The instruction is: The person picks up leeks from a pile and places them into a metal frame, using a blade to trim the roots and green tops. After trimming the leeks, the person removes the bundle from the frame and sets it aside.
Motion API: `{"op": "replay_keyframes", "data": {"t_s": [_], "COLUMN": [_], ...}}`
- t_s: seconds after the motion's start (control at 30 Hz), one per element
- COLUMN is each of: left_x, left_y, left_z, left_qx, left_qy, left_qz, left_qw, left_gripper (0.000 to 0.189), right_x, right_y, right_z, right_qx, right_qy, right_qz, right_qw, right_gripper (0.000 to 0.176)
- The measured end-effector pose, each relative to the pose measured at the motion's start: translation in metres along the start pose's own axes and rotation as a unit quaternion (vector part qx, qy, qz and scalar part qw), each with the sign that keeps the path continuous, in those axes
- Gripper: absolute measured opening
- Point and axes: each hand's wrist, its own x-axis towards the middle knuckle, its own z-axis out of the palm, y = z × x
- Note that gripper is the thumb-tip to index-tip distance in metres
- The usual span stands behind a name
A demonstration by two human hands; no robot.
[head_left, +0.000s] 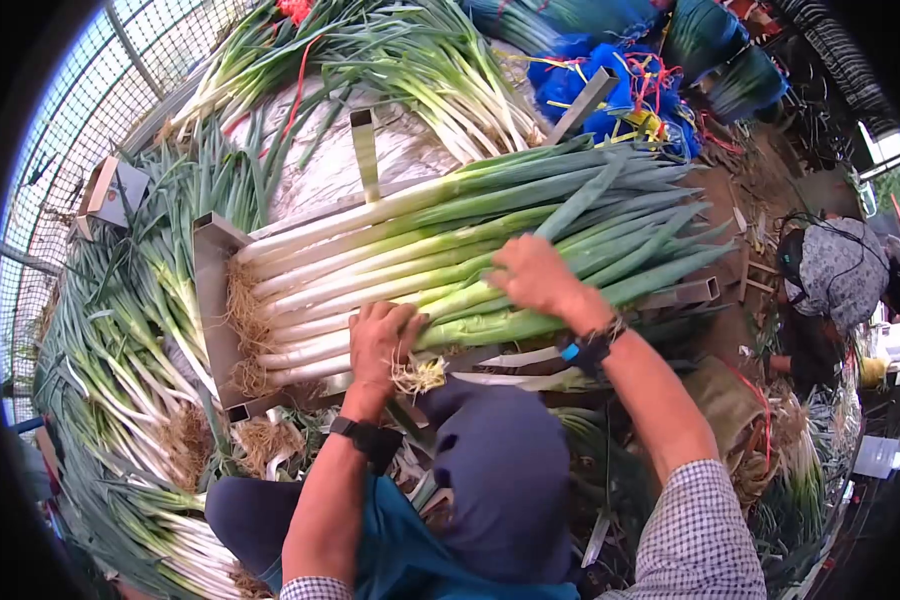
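A row of long green onions lies in a metal rack, white stalks and roots to the left, leaves fanned to the right. My left hand has its fingers curled over the white stalks at the near side. Farther right, my right hand is closed around the green part of the near onions, thumb and fingers bent together. Pale yellow strands stick out beside my left wrist. The rack's end plate stands by the roots.
Loose green onions pile up along the left, and more onions lie behind the rack. Upright metal posts rise from its far side. Blue netting with red and yellow ties sits at the back right. Another person crouches at right.
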Motion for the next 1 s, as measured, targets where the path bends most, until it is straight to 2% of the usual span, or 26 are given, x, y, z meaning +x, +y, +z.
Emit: {"op": "replay_keyframes", "data": {"t_s": [0.07,0.17,0.2,0.23,0.3,0.33,0.4,0.43,0.5,0.53,0.57,0.6,0.63,0.7,0.73,0.77,0.8,0.83,0.93,0.97,1.0], "left_x": [-0.003,0.000,-0.002,-0.004,-0.003,-0.001,-0.005,-0.003,0.000,0.001,0.002,0.000,-0.001,0.002,0.003,0.004,0.004,0.002,0.003,0.006,0.006], "left_y": [-0.001,0.004,0.002,-0.003,-0.005,0.004,-0.014,-0.016,-0.022,-0.015,-0.010,-0.013,-0.012,-0.017,-0.018,-0.017,-0.017,-0.021,-0.014,-0.010,-0.013], "left_z": [0.002,-0.003,-0.001,0.001,0.006,-0.001,0.012,0.013,0.016,0.011,0.006,0.008,0.006,0.008,0.009,0.009,0.008,0.012,0.008,0.002,0.005], "left_qx": [-0.007,-0.014,-0.015,0.012,-0.009,-0.018,0.006,0.003,-0.002,-0.013,-0.017,0.004,0.013,0.031,0.035,0.039,0.044,0.041,0.031,0.059,0.054], "left_qy": [0.004,-0.008,-0.012,-0.019,0.006,0.004,0.019,0.021,0.027,0.025,0.016,0.018,0.002,-0.013,-0.011,-0.009,-0.005,-0.010,-0.014,-0.027,-0.027], "left_qz": [-0.006,-0.009,-0.011,0.032,0.027,-0.002,0.068,0.073,0.085,0.058,0.055,0.124,0.122,0.127,0.146,0.163,0.178,0.143,0.114,0.181,0.152], "left_qw": [1.000,1.000,1.000,0.999,1.000,1.000,0.998,0.997,0.996,0.998,0.998,0.992,0.992,0.991,0.989,0.986,0.983,0.989,0.993,0.981,0.987], "left_gripper": [0.020,0.020,0.019,0.017,0.014,0.014,0.014,0.014,0.015,0.015,0.015,0.015,0.016,0.017,0.017,0.017,0.017,0.017,0.016,0.014,0.014], "right_x": [0.004,-0.014,-0.016,-0.027,-0.046,-0.042,-0.039,-0.036,-0.050,-0.065,-0.088,-0.118,-0.151,-0.208,-0.234,-0.259,-0.285,-0.289,-0.272,-0.262,-0.258], "right_y": [0.030,0.061,0.069,0.075,0.075,0.077,0.076,0.073,0.051,0.035,0.009,-0.013,-0.028,-0.045,-0.046,-0.043,-0.036,-0.041,-0.043,-0.038,-0.028], "right_z": [-0.017,-0.021,-0.012,0.003,0.020,0.018,0.006,-0.004,-0.024,-0.035,-0.057,-0.066,-0.064,-0.032,0.003,0.049,0.095,0.113,0.147,0.154,0.167], "right_qx": [-0.069,-0.090,-0.096,-0.097,-0.107,-0.113,-0.127,-0.127,0.045,0.132,0.161,0.156,0.181,0.253,0.280,0.232,0.165,0.156,0.088,0.056,0.050], "right_qy": [0.002,-0.021,-0.026,-0.038,-0.057,-0.065,-0.079,-0.111,0.053,0.133,0.180,0.242,0.255,0.216,0.154,0.108,0.065,0.065,0.084,0.097,0.077], "right_qz": [0.012,0.095,0.090,0.092,0.094,0.063,0.021,0.023,0.057,0.073,0.083,0.072,0.101,0.196,0.252,0.253,0.189,0.208,0.221,0.217,0.204], "right_qw": [0.998,0.991,0.991,0.990,0.988,0.990,0.989,0.985,0.996,0.979,0.967,0.955,0.944,0.922,0.913,0.933,0.966,0.963,0.968,0.970,0.975], "right_gripper": [0.039,0.040,0.039,0.039,0.040,0.040,0.040,0.032,0.023,0.019,0.017,0.013,0.009,0.005,0.006,0.011,0.020,0.022,0.029,0.031,0.031]}}
